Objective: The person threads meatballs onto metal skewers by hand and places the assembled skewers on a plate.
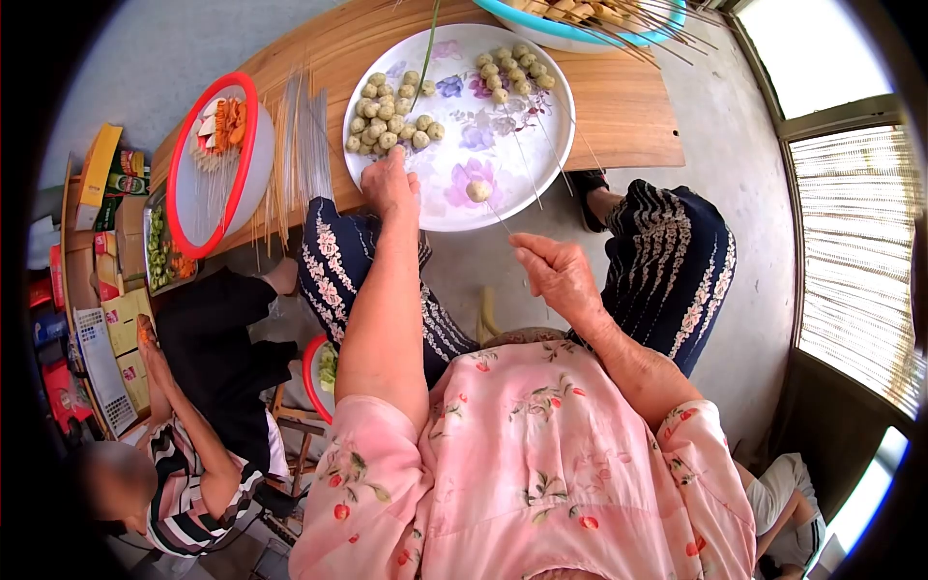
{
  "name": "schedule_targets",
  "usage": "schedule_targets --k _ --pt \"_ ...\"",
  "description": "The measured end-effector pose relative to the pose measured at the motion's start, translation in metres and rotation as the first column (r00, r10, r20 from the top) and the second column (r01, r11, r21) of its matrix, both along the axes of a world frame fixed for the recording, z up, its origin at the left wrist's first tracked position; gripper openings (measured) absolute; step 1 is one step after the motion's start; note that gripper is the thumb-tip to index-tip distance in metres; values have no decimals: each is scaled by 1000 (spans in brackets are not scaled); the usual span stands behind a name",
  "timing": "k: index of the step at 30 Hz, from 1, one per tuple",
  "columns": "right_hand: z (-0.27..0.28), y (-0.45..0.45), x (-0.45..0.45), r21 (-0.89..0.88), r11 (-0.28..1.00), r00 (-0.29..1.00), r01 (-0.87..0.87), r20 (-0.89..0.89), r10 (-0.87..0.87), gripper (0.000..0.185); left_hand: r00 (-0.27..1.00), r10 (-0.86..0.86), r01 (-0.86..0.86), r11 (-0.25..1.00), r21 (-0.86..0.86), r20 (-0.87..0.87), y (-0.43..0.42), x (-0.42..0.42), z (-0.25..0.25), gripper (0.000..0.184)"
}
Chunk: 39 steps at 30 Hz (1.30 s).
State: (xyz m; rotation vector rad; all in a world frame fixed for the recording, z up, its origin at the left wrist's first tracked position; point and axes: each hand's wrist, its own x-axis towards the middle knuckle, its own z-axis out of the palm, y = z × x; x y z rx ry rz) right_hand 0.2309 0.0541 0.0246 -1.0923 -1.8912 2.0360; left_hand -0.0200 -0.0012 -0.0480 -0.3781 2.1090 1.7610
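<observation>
A thin skewer (501,220) is pinched in my right hand (561,275), and one speckled ball (478,191) is stuck on its tip over the near part of the plate. My left hand (390,186) has its fingers curled at the near edge of a pile of speckled greenish-white balls (387,114); the fingertips touch the pile, and whatever lies between them is hidden. Both the pile and several loaded skewers of balls (514,70) at the far right lie on the white flowered plate (462,208).
Bare skewers (311,145) lie on the wooden table (619,116) left of the plate. Beside them stands a red-rimmed basin (184,227) with skewered food. A blue-rimmed basin (541,24) sits at the back. Another person (193,464) is seated at left.
</observation>
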Motion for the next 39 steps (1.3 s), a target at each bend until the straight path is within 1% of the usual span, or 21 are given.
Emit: schedule_targets --k 2,5,8,11,12,14,15,18,21,24,27,30,36,39 --pt "0 1 0 13 1000 1000 -9 3 9 23 999 -32 31 997 -65 -10 5 0 7 36" --pt "-7 0 1 16 1000 1000 -7 -8 7 23 992 -124 119 984 -135 -34 3 -5 3 32" --pt "-4 0 0 20 1000 1000 -3 -9 3 22 991 -65 68 998 16 -120 0 0 -7 24" --pt "-1 0 1 19 1000 1000 -8 -3 8 22 999 -42 31 961 273 32 -4 13 -2 30" --pt "0 -1 1 17 1000 1000 -13 -2 13 22 995 -62 32 935 354 75 -5 19 3 32" --pt "-2 -2 2 75 997 999 -22 -29 24 22 981 -112 17 861 508 157 -5 31 17 38" --pt "-3 -3 2 106 994 999 -26 -43 31 22 971 -162 34 817 576 173 -5 34 23 40" --pt "4 -4 1 69 997 999 -45 4 45 22 958 -221 53 760 647 181 -3 39 27 32" --pt "3 -6 3 156 987 998 -41 -38 48 22 929 -276 41 738 673 245 -4 38 24 31" --pt "11 -4 3 131 989 997 -73 11 73 23 903 -304 44 770 637 305 -3 41 27 30" --pt "4 -7 2 138 988 997 -67 -36 73 24 894 -319 53 771 635 314 -2 42 26 29" --pt "4 -7 2 149 986 997 -73 -28 78 24 881 -342 72 780 622 326 -1 47 31 28" --pt "3 -7 3 144 988 997 -60 -30 65 24 868 -340 29 762 647 362 1 50 28 25" --pt "8 -6 2 128 989 998 -68 17 66 23 872 -353 49 751 658 338 0 51 26 25"
